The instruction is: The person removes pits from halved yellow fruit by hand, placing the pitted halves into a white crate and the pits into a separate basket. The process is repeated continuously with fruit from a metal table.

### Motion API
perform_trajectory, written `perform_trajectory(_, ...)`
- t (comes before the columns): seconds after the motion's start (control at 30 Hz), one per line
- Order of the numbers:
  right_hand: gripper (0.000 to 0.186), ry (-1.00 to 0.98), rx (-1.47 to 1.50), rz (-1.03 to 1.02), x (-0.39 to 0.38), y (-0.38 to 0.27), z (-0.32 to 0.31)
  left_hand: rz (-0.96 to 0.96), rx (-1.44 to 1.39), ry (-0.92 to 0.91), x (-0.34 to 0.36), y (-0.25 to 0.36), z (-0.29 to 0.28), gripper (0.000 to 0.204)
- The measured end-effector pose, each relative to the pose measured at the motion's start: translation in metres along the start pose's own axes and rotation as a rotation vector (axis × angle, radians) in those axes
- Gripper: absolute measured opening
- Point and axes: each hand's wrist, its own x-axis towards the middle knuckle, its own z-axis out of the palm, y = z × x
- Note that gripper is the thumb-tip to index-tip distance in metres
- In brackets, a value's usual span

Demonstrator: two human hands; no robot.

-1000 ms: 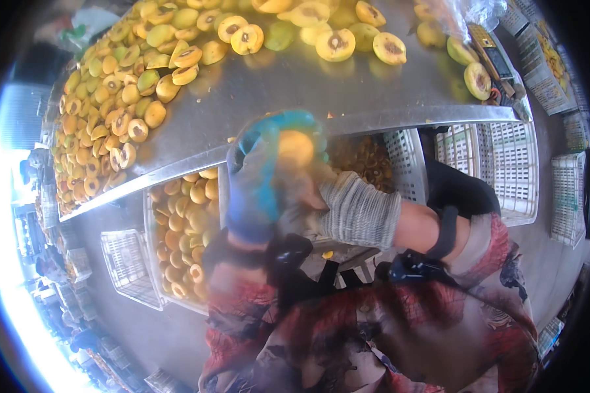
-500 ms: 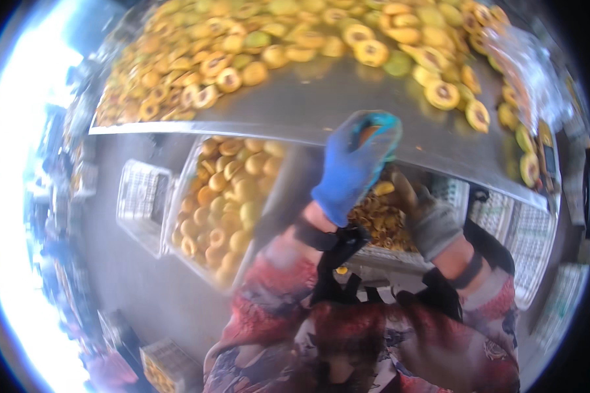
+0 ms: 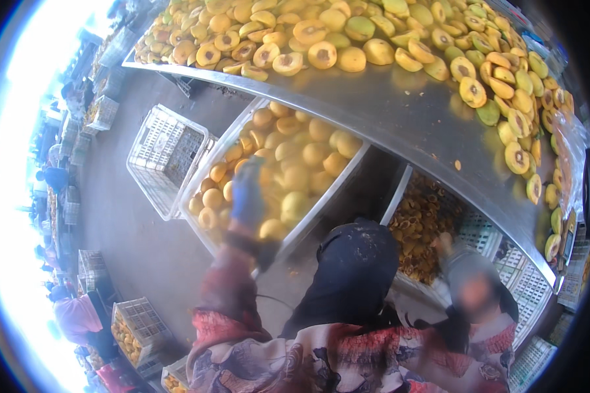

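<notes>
My left hand [image 3: 248, 196], in a blue glove, is over the left part of a pale crate [image 3: 321, 213] of smooth yellow fruit [image 3: 288, 154] that look like peaches. Motion smears its fingers, so whether they hold anything is unclear. My right hand [image 3: 465, 265], in a grey glove, hovers at the right side of a bin [image 3: 395, 196] of brown-orange scraps [image 3: 416, 232]. It is blurred as well, and its grip does not show. Halved yellow fruit [image 3: 322, 55], many with brown centres, lie heaped on the metal table [image 3: 387, 98].
A white slatted crate [image 3: 164, 141] stands on the floor to the left. More white crates [image 3: 521, 278] sit beneath the table's right end. A clear plastic bag [image 3: 570, 157] lies at the right edge. Fruit-filled crates [image 3: 137, 331] and a person in pink [image 3: 78, 318] appear lower left.
My left hand has swung from the table edge left and down over the crate of smooth fruit. My right hand has dropped slightly toward the lower right. The view has turned leftward.
</notes>
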Motion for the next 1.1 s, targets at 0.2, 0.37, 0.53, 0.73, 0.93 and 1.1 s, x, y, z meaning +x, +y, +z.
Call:
perform_trajectory(0.2,0.041,0.112,0.066,-0.029,0.006,-0.003,0.012,-0.602,-0.423,0.284,0.051,-0.128,0.013,0.026)
perform_trajectory(0.37,0.041,0.069,0.078,-0.037,0.013,-0.007,0.014,-0.648,0.27,-0.196,0.045,-0.17,0.017,0.034)
perform_trajectory(0.53,0.041,0.031,0.086,-0.049,0.02,-0.01,0.011,-0.323,0.402,-0.195,0.045,-0.202,0.022,0.038)
perform_trajectory(0.73,0.04,0.0,0.087,-0.049,0.022,-0.011,0.01,-0.305,0.393,-0.453,0.068,-0.172,0.02,0.039)
perform_trajectory(0.93,0.039,-0.023,0.096,-0.066,0.027,-0.012,0.007,-0.333,0.313,-0.464,0.052,-0.186,0.011,0.042)
perform_trajectory(1.1,0.039,-0.038,0.1,-0.085,0.031,-0.014,0.008,-0.383,0.354,-0.565,0.061,-0.174,0.014,0.041)
